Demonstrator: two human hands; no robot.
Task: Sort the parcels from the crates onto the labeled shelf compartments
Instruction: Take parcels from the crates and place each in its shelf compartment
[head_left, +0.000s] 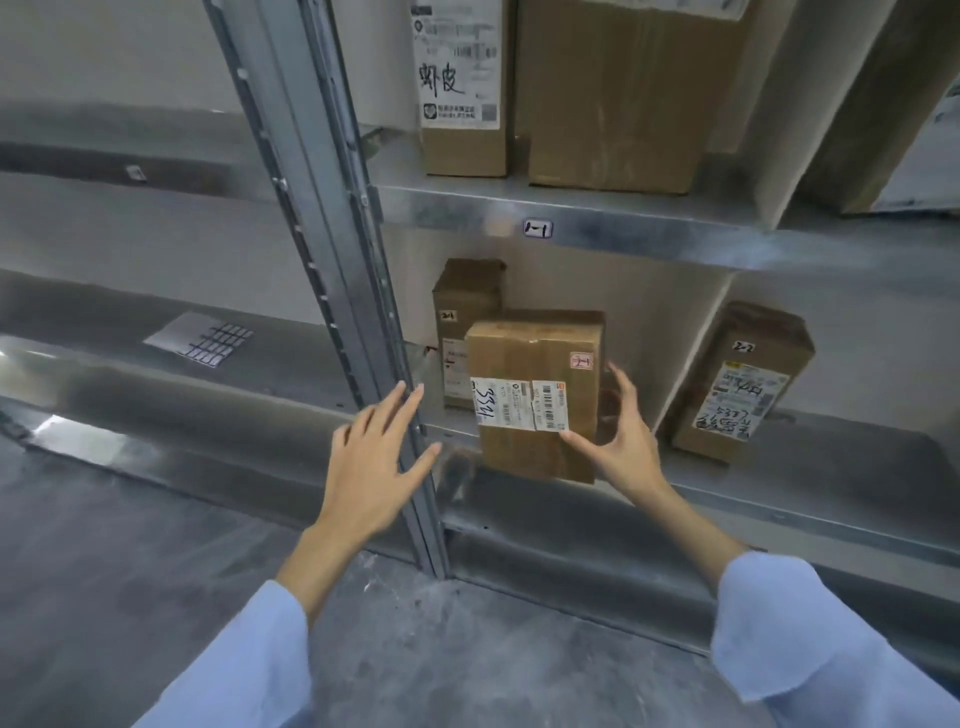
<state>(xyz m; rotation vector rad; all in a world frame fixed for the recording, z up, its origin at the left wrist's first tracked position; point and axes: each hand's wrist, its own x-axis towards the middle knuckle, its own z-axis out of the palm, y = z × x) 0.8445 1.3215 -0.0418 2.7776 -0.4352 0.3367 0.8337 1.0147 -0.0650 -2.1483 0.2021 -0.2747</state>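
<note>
- Indoors, a person in pale blue sleeves (244, 670) reaches both bare hands toward a grey metal shelf (779, 493).
- The right hand (623, 441) is spread wide at the right edge of a brown parcel (535, 358). Its thumb tip touches the lower corner of the white shipping label (517, 402), and its straight fingers reach up beside the box's right side. Whether those fingers press the cardboard cannot be told.
- The parcel stands at the shelf's front lip, just left of that hand, with a small red-marked sticker (582, 361) near its top right corner.
- The left hand (374, 457) holds nothing, fingers fanned and straight, in front of the steel upright (353, 291), left of the parcel and not touching it.
- Behind the parcel, beyond the right hand's thumb, stands a taller carton (465, 296).
- Right of the right hand, well apart, a tilted carton (743, 384) is marked "2-2".
- Above both hands, a tag (537, 228) on the upper shelf edge reads "1-1", with two boxes (613, 104) standing over it.
- Far left of the left hand lies a sheet of stickers (200, 338).
</note>
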